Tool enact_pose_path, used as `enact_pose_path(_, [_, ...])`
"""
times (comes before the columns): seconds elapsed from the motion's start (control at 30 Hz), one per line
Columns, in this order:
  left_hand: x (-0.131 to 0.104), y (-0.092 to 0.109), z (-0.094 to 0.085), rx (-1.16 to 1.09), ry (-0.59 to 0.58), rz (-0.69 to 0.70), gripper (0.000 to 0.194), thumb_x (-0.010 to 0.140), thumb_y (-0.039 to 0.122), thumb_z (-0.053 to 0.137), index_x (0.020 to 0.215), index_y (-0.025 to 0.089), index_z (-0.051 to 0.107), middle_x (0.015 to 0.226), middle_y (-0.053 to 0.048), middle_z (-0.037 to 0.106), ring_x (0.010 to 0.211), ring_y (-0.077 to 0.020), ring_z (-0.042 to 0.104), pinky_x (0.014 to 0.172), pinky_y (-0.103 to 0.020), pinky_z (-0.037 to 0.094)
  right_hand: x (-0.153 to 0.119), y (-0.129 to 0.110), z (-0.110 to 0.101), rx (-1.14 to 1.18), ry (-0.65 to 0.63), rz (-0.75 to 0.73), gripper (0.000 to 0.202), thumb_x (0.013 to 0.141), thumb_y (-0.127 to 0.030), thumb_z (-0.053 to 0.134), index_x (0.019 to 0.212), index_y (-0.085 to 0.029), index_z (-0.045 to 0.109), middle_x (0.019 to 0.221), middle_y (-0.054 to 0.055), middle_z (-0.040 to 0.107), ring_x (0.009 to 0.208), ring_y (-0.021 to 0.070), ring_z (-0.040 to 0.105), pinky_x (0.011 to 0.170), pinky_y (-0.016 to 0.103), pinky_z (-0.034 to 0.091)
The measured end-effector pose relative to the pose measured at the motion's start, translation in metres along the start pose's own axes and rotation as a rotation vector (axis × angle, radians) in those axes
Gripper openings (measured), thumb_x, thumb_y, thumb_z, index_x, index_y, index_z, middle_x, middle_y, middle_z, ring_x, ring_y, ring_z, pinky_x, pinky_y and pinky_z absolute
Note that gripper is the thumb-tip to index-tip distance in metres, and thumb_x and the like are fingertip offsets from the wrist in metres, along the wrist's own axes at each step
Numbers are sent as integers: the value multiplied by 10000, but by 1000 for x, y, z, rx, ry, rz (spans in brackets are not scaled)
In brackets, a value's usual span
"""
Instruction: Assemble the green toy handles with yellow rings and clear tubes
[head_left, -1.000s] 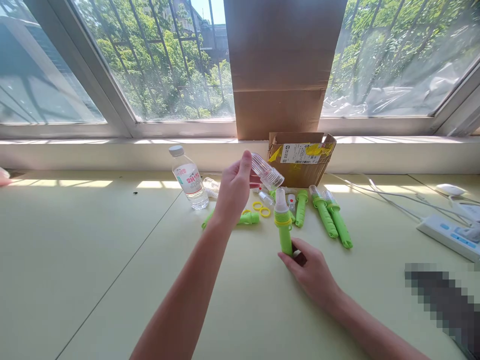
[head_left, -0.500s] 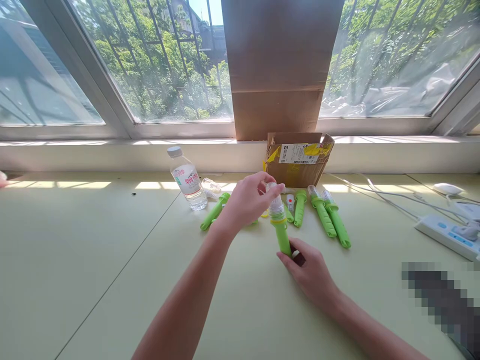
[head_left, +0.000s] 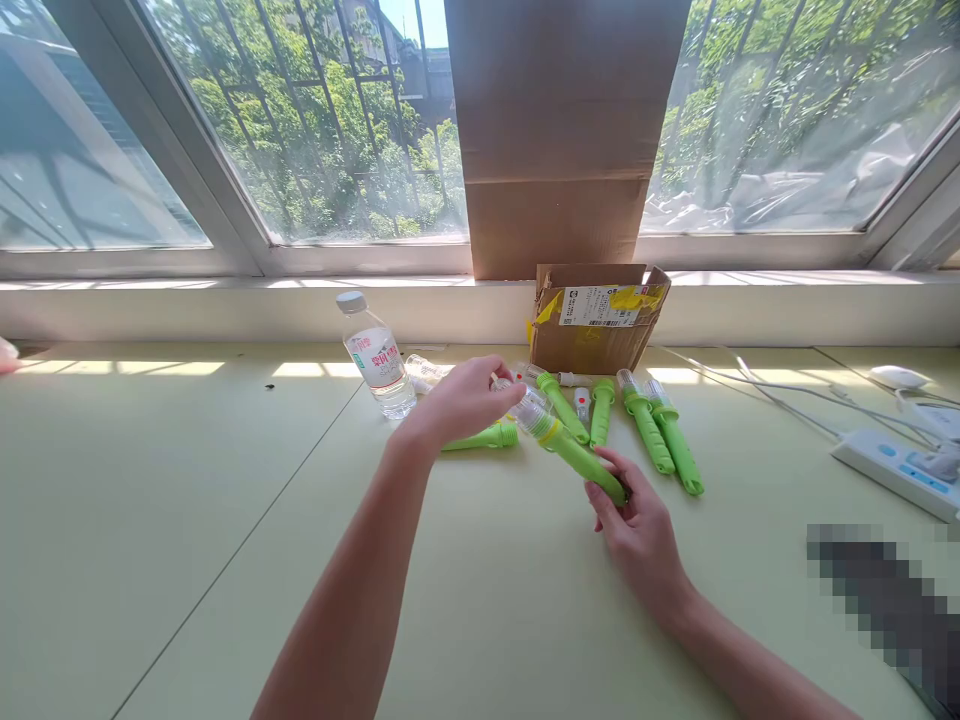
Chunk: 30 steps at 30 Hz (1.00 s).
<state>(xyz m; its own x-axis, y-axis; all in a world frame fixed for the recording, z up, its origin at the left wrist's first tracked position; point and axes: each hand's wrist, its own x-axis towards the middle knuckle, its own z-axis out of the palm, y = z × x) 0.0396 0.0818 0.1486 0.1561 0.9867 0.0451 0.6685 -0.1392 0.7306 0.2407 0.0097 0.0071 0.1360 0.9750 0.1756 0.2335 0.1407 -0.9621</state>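
Note:
A green tube with a clear ribbed cap and a yellow ring slants between my two hands, above the table. My left hand grips its clear end at the upper left. The fingers of my right hand are closed around the green lower end. Behind it lie more green tubes, one with its tip toward the box and another upright in view. A green piece with a threaded end lies just below my left hand, which partly hides it.
An open cardboard box stands by the window wall. A water bottle is at the left of the parts. Two capped green tubes lie at the right, near a white power strip and cables. A blurred dark shape fills the lower right.
The held tube has tipped from nearly upright to a slant, its clear end moving left and its green end right. Both hands moved with it, still holding it.

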Motion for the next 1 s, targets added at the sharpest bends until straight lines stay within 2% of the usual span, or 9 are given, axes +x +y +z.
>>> enact_pose_path(0.13, [-4, 0, -10, 26, -105, -36, 317, 708, 523, 583, 712, 209, 619, 554, -4, 584, 437, -126, 497, 401, -228, 292, -1, 1, 0, 33, 46, -60, 403, 828, -365, 569, 1211, -256, 505, 950, 40, 554, 668, 134, 507, 569, 264, 475])
enact_pose_path(0.27, [-6, -2, -17, 14, -156, -11, 326, 707, 529, 589, 761, 210, 634, 556, 0, 587, 459, -124, 511, 409, -216, 306, -2, 0, -1, 10, 59, -117, 326, 836, -359, 563, 1139, -239, 546, 971, 56, 559, 721, 152, 534, 596, 277, 473])
enact_pose_path(0.47, [-5, -5, -17, 25, -174, 36, 327, 724, 506, 584, 856, 213, 642, 605, -3, 591, 494, -121, 515, 426, -206, 330, 1, 2, -3, 25, -44, -30, 352, 884, -435, 465, 1115, -192, 572, 711, 22, 562, 580, 141, 496, 509, 263, 424])
enact_pose_path(0.6, [-2, -6, -13, 22, -175, 81, 327, 711, 484, 597, 901, 221, 642, 651, -2, 598, 560, -139, 555, 452, -211, 360, 3, 4, -2, 97, -136, 33, 422, 916, -480, 356, 1089, -165, 578, 681, 24, 569, 528, 131, 470, 475, 258, 400])
enact_pose_path(0.73, [-1, -7, -9, 12, -167, 101, 320, 727, 466, 580, 934, 227, 630, 695, -4, 603, 601, -146, 570, 477, -215, 380, 2, -1, -1, -8, -135, 50, 458, 831, -513, 512, 1165, -200, 524, 787, 25, 577, 520, 117, 449, 456, 244, 378])
enact_pose_path(0.8, [0, -6, -8, -1, -151, 105, 320, 728, 453, 578, 946, 224, 628, 699, -4, 592, 611, -148, 571, 482, -214, 380, 1, -3, -1, -41, -126, 38, 471, 785, -514, 575, 1141, -210, 519, 845, 32, 574, 557, 124, 464, 470, 243, 385])
enact_pose_path(0.9, [0, -4, -7, -3, -145, 122, 325, 734, 449, 572, 961, 225, 631, 674, 4, 567, 612, -149, 565, 492, -217, 384, 2, -5, -2, -38, -127, 36, 383, 798, -504, 562, 1037, -206, 544, 759, 6, 539, 577, 134, 459, 489, 245, 374])
enact_pose_path(1.0, [-1, -1, -6, -6, -144, 149, 337, 750, 447, 558, 1000, 230, 627, 692, 0, 580, 635, -153, 573, 519, -226, 403, 2, -4, -3, -43, -192, 20, 288, 847, -472, 510, 929, -200, 559, 655, -23, 462, 576, 127, 429, 498, 239, 337])
